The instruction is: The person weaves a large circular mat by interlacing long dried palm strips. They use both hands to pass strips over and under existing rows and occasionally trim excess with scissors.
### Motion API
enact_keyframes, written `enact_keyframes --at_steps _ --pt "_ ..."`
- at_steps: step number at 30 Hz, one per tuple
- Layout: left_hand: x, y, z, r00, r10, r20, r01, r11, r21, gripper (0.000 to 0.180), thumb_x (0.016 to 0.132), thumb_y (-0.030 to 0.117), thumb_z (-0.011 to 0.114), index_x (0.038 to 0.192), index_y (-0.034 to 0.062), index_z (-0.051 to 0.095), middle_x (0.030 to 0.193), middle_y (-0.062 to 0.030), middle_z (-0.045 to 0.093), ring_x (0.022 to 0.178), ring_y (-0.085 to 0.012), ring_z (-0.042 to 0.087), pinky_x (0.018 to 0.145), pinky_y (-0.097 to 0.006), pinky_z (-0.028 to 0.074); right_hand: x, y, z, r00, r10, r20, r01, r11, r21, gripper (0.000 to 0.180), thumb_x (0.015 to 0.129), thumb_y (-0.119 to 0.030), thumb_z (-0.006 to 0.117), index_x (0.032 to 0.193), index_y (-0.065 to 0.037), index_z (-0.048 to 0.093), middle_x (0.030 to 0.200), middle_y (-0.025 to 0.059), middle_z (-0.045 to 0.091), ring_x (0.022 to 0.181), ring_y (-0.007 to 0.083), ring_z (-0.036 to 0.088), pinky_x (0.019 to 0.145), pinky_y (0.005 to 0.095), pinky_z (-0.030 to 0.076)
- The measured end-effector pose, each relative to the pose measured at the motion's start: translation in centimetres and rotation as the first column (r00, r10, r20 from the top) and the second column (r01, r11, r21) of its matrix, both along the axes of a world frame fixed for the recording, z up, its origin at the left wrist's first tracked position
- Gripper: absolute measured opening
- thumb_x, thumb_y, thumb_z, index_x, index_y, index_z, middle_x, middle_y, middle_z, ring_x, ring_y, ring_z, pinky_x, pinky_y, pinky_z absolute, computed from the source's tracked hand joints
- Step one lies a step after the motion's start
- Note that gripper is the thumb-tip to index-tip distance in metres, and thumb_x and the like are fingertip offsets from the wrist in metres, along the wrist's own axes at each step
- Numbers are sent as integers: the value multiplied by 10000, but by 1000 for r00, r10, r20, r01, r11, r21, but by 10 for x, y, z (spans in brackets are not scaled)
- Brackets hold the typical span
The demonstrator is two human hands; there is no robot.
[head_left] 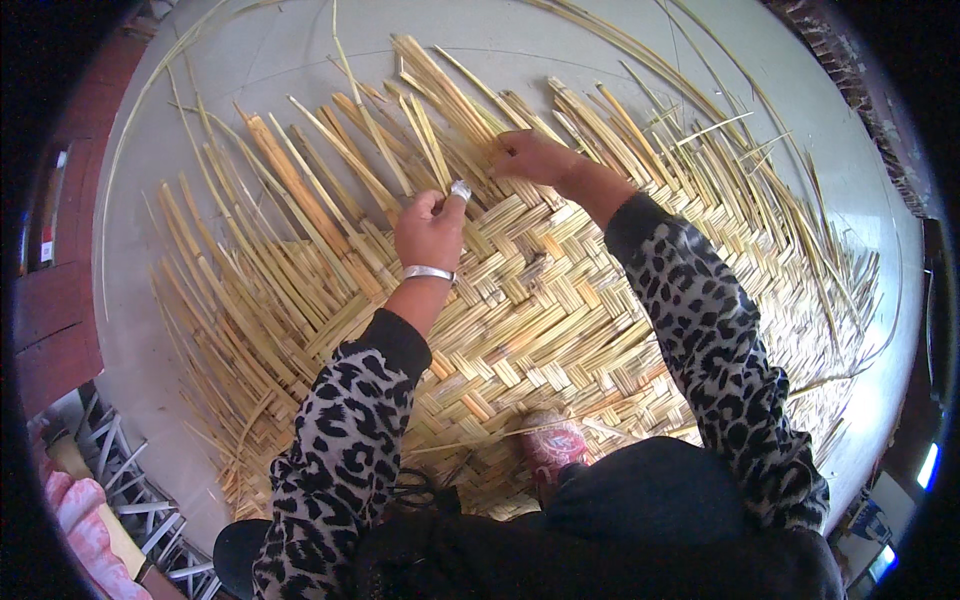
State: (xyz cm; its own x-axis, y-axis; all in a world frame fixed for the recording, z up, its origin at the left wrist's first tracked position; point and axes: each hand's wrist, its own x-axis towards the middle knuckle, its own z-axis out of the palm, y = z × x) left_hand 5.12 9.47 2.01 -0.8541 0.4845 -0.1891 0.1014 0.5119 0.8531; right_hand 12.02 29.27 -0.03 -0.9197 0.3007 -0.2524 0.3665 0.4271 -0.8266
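Observation:
A large woven mat (540,270) of flat, pale yellow-tan plant strips lies on the floor below me. Its far edge is unfinished, with long loose strips (290,180) fanning outward. My left hand (430,232) is closed at that edge, thumb and fingers pinched together over the strips; what they hold is hidden. White wrapping covers the tip of one digit, and a silver bracelet circles the wrist. Farther off and to the right, my right hand (535,160) is closed, its fingertips gripping a bundle of strips (450,90) that points away from me.
A patterned red shoe (553,447) rests on the near part of the mat. Long thin strips curve over the pale grey floor (250,50). Reddish-brown wood (65,290) stands at left, above a metal rack (130,480) and pink cloth (85,520).

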Motion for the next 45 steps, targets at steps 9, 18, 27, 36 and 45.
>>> enact_keyframes --at_steps 9,18,27,36,45 --pt "-8 7 -7 989 -141 42 143 988 -55 229 825 235 674 810 6 675 590 -1 576 517 -82 530 499 -259 420 12 3 -3 999 -37 -3 31 869 -493 222 826 -250 688 948 -70 646 724 -19 544 640 102 473 532 269 379" --pt "-24 6 -15 909 -351 224 387 911 -144 256 872 260 656 938 15 692 647 0 588 543 -81 539 530 -261 439 19 3 5 940 -339 29 248 625 -741 217 916 -162 615 1114 -73 624 862 -25 596 733 66 551 653 221 454" --pt "-26 2 -21 910 -365 198 393 912 -123 273 862 285 624 978 50 701 670 -109 663 605 -177 658 604 -313 500 22 6 4 944 -328 -24 254 772 -582 280 873 -171 666 1125 -50 653 879 17 636 758 88 587 681 235 506" --pt "-5 -17 -9 967 -9 254 -33 986 162 254 873 52 584 1122 39 627 945 -145 664 701 -272 664 692 -386 521 34 -11 -13 889 -445 -112 449 893 17 244 792 -259 698 982 -107 716 788 90 703 715 195 681 675 328 532" --pt "7 -55 -8 687 -401 -606 187 904 -386 443 777 166 695 1210 157 600 1212 -104 503 1055 -353 507 882 -471 438 33 1 -18 907 -421 -12 421 907 -7 219 829 -171 683 1023 -73 705 805 75 691 712 115 657 626 284 525"
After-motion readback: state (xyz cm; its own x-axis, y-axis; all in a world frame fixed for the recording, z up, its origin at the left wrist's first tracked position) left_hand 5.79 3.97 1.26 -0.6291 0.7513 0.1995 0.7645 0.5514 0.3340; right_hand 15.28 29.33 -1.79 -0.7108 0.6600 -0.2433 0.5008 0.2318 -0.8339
